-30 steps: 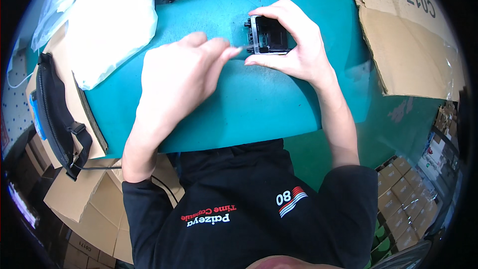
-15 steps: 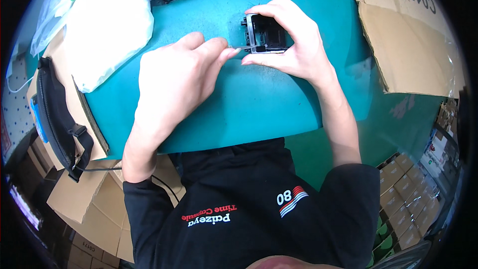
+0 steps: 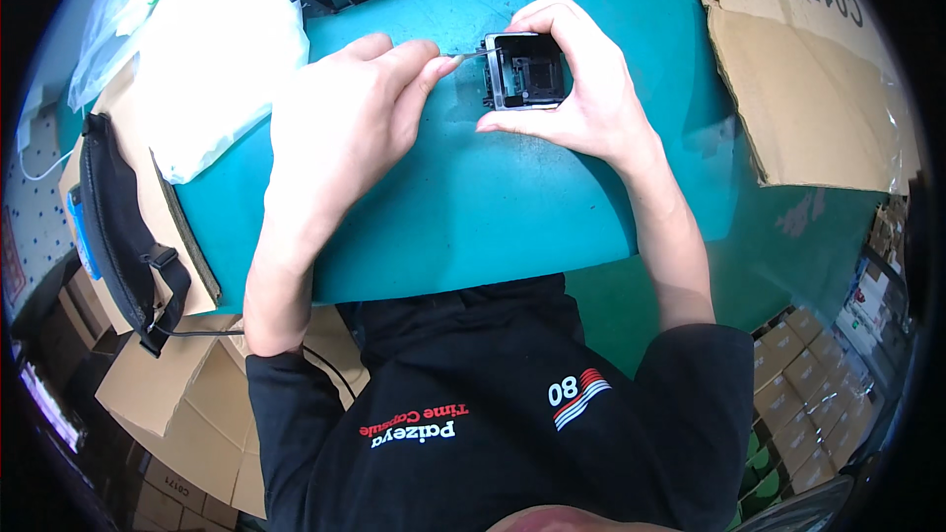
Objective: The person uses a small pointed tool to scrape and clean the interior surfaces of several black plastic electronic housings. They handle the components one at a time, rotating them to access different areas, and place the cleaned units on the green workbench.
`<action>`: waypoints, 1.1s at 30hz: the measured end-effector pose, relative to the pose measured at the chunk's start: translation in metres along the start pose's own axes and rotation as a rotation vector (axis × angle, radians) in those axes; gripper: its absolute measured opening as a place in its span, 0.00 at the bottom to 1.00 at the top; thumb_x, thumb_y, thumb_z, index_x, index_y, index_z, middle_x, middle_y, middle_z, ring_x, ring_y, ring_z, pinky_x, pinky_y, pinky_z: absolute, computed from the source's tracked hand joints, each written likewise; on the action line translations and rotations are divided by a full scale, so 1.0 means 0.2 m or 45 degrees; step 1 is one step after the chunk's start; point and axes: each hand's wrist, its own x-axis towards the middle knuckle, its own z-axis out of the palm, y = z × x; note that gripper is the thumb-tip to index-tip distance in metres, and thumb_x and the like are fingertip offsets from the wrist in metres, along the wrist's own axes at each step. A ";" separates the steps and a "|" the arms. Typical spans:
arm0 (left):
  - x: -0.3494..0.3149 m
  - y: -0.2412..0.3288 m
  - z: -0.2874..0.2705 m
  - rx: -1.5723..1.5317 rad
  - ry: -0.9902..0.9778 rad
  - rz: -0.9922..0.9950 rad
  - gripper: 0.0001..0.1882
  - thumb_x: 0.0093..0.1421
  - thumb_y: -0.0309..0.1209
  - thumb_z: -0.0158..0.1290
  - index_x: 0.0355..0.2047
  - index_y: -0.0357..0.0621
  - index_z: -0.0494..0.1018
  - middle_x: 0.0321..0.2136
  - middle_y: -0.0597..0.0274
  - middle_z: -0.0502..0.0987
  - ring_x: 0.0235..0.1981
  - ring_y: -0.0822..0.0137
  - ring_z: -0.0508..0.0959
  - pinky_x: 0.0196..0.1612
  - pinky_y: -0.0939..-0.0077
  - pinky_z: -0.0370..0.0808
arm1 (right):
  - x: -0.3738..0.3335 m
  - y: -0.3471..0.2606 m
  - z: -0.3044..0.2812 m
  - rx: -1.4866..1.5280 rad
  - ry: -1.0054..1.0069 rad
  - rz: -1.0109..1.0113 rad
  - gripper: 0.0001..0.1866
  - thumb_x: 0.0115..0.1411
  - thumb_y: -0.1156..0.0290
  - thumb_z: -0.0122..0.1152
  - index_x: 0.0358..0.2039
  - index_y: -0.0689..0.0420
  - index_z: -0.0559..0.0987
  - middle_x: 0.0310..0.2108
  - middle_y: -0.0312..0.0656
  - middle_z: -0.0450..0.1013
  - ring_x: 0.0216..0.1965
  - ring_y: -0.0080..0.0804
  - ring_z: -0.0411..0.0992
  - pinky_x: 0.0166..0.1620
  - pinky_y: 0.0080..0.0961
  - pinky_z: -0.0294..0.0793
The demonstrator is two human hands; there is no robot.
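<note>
Right hand [image 3: 581,89] is clamping a small black plastic housing [image 3: 529,71] on the teal bench [image 3: 473,207] while left hand [image 3: 340,123] is pinching a thin metal pin [image 3: 471,55] at its left edge, calling for steady alignment.

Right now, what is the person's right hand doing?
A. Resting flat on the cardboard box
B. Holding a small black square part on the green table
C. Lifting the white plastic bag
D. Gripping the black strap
B: the right hand wraps around the black part on the table, while the left hand pinches a thin pin at its edge.
</note>
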 end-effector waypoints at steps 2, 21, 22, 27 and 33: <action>0.00 0.00 0.00 -0.010 -0.002 0.020 0.09 0.69 0.36 0.58 0.41 0.47 0.84 0.22 0.57 0.75 0.19 0.58 0.76 0.24 0.66 0.70 | 0.00 0.01 0.00 -0.014 -0.001 -0.014 0.38 0.42 0.50 0.87 0.44 0.59 0.75 0.40 0.45 0.72 0.40 0.41 0.76 0.45 0.34 0.79; 0.03 -0.09 0.11 0.103 0.242 0.016 0.11 0.69 0.41 0.57 0.34 0.49 0.79 0.23 0.59 0.75 0.23 0.55 0.80 0.25 0.63 0.75 | -0.02 0.01 0.00 0.017 0.007 0.017 0.39 0.42 0.51 0.87 0.47 0.59 0.76 0.40 0.44 0.72 0.41 0.42 0.76 0.45 0.35 0.79; 0.03 -0.09 0.11 0.091 0.285 0.018 0.10 0.69 0.40 0.58 0.34 0.49 0.79 0.23 0.60 0.75 0.23 0.55 0.80 0.25 0.63 0.75 | -0.01 0.00 0.00 -0.016 0.017 -0.030 0.38 0.42 0.52 0.86 0.49 0.58 0.77 0.40 0.44 0.73 0.41 0.42 0.76 0.45 0.35 0.79; -0.05 -0.10 0.08 -0.085 0.350 -0.032 0.07 0.70 0.36 0.57 0.38 0.47 0.79 0.27 0.58 0.80 0.25 0.56 0.81 0.26 0.65 0.75 | 0.00 0.00 0.00 -0.183 0.053 -0.226 0.38 0.44 0.52 0.84 0.56 0.49 0.81 0.40 0.42 0.74 0.41 0.41 0.76 0.45 0.33 0.79; -0.05 -0.07 0.12 -0.552 0.303 -0.101 0.07 0.72 0.31 0.55 0.41 0.42 0.79 0.28 0.52 0.82 0.28 0.54 0.83 0.30 0.67 0.77 | 0.01 -0.04 -0.02 -0.212 -0.001 -0.070 0.39 0.45 0.52 0.84 0.54 0.57 0.80 0.41 0.43 0.75 0.41 0.41 0.76 0.45 0.32 0.80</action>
